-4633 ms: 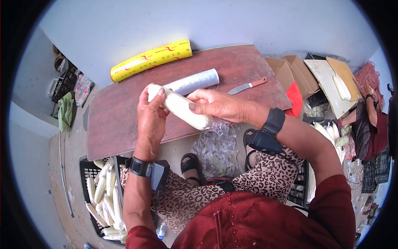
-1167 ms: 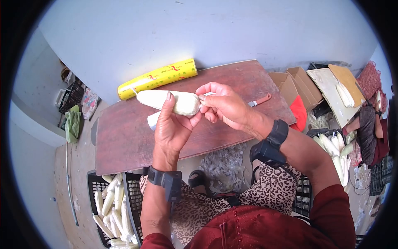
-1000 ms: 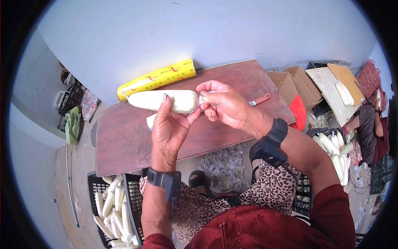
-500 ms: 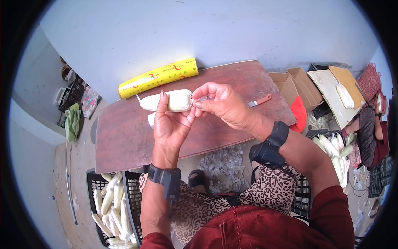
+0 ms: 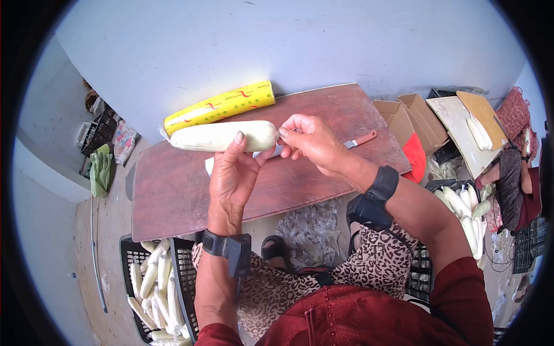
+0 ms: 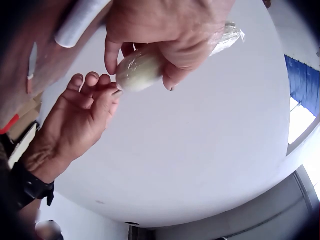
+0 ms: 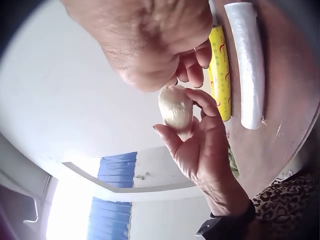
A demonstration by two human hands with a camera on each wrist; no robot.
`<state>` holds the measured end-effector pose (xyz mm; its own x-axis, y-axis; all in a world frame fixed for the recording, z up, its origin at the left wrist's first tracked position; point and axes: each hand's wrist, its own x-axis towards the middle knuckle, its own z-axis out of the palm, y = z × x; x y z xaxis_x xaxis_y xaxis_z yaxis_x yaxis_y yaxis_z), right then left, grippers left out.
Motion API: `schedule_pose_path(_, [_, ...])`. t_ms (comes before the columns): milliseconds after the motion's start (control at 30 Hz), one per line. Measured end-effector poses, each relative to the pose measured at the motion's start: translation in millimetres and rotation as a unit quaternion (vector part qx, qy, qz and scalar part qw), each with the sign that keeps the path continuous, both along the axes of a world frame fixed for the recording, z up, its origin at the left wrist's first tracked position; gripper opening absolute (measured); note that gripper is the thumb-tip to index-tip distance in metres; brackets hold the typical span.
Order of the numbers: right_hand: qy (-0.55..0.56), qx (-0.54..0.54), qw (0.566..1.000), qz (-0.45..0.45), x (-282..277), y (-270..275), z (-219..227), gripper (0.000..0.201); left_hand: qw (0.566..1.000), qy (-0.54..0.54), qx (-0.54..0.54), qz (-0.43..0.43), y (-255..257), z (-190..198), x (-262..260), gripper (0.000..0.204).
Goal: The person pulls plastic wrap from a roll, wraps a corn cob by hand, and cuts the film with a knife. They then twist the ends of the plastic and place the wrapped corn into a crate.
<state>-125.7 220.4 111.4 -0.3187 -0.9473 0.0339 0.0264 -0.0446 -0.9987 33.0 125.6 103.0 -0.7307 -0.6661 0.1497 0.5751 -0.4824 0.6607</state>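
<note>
A pale ear of corn [image 5: 196,137] lies level above the table, and clear film glints on it in the left wrist view. My left hand [image 5: 229,176] holds the ear from below, thumb on the near side and fingers behind. A twisted tail of film [image 6: 231,36] sticks out at the far-left end. At the blunt right end, my right hand [image 5: 314,144] pinches with thumb and forefinger right at the tip. The right wrist view shows that rounded corn end [image 7: 175,107] close under the right fingertips. The pinched bit itself is hidden by the fingers.
On the red-brown table [image 5: 173,202] lie a yellow roll [image 5: 219,108], a clear film roll [image 7: 250,65] and a red-handled knife [image 5: 362,138]. A black crate [image 5: 186,271] of corn stands at lower left. Cardboard boxes [image 5: 424,118] and another person [image 5: 511,184] are at right.
The ear has gone from slanting with loose film hanging at its lower end to level, that film gathered in. During the last second it swings and tilts in my left hand while the right keeps pinching its end.
</note>
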Motion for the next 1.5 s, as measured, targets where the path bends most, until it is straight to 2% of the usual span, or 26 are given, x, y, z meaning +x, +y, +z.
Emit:
schedule_pose_path(67, [-0.119,-0.012,0.992,0.028,-0.2,0.0,-1.9,0.017,0.999,-0.007,-0.039,0.023,-0.6,1.7,2.2,0.045])
schedule_pose_path(167, [-0.213,-0.030,0.975,0.060,-5.0,-1.0,-7.6,0.019,0.993,-0.037,-0.102,0.050,4.0,9.1,5.6,0.054])
schedule_pose_path(300, [-0.255,-0.031,0.965,0.059,-7.7,-0.3,-5.0,0.019,0.957,-0.133,-0.238,0.096,13.5,13.3,6.8,0.062])
schedule_pose_path(367, [-0.256,-0.041,0.963,0.068,-17.1,-1.9,-8.5,0.020,0.879,-0.178,-0.423,0.133,10.3,4.6,3.7,0.065])
schedule_pose_path(400, [-0.253,-0.045,0.963,0.079,-20.2,-1.0,-7.7,0.016,0.830,-0.191,-0.503,0.151,12.1,3.3,2.4,0.059])
schedule_pose_path(500, [-0.236,-0.009,0.971,0.044,-20.5,-1.3,-8.0,0.016,0.876,-0.249,-0.404,0.086,22.6,1.3,0.6,0.061])
schedule_pose_path(600, [-0.229,-0.018,0.973,0.034,-17.9,-0.9,-9.9,0.018,0.869,-0.273,-0.403,0.093,20.8,-5.3,1.5,0.060])
schedule_pose_path(700, [-0.196,-0.031,0.980,0.032,-18.1,-2.0,-7.9,0.020,0.816,-0.251,-0.493,0.164,16.2,-13.1,1.7,0.059])
schedule_pose_path(800, [-0.179,-0.059,0.981,0.036,-14.9,-0.5,-1.8,0.020,0.854,-0.273,-0.418,0.150,25.0,-8.0,2.3,0.051])
schedule_pose_path(900, [-0.161,-0.108,0.981,0.033,-12.6,0.9,4.0,0.020,0.960,-0.175,-0.213,0.042,30.5,1.8,2.8,0.051])
schedule_pose_path(933, [-0.170,-0.113,0.978,0.034,-11.3,1.5,6.1,0.019,0.960,-0.152,-0.226,0.062,31.7,1.4,2.7,0.043])
schedule_pose_path(1033, [-0.186,-0.126,0.974,0.035,-9.1,4.0,13.0,0.018,0.943,-0.151,-0.284,0.089,35.7,5.0,4.4,0.035])
schedule_pose_path(1133, [-0.159,-0.126,0.979,0.035,-7.7,5.7,15.1,0.017,0.944,-0.203,-0.254,0.059,33.7,5.6,6.1,0.041])
schedule_pose_path(1233, [-0.103,-0.106,0.989,0.033,-4.7,6.5,10.6,0.016,0.984,-0.175,-0.014,-0.043,39.5,-2.3,3.5,0.047])
schedule_pose_path(1333, [-0.071,-0.094,0.992,0.043,-3.2,6.3,3.4,0.015,0.975,-0.117,0.079,-0.173,40.3,-0.3,5.0,0.051])
schedule_pose_path(1433, [-0.055,-0.122,0.991,0.026,-0.2,2.9,5.1,0.017,0.964,-0.076,0.130,-0.220,37.3,-2.6,4.8,0.058])
schedule_pose_path(1500, [-0.045,-0.115,0.991,0.052,-2.8,6.5,10.1,0.016,0.953,-0.047,0.145,-0.261,38.4,-7.0,5.0,0.059])
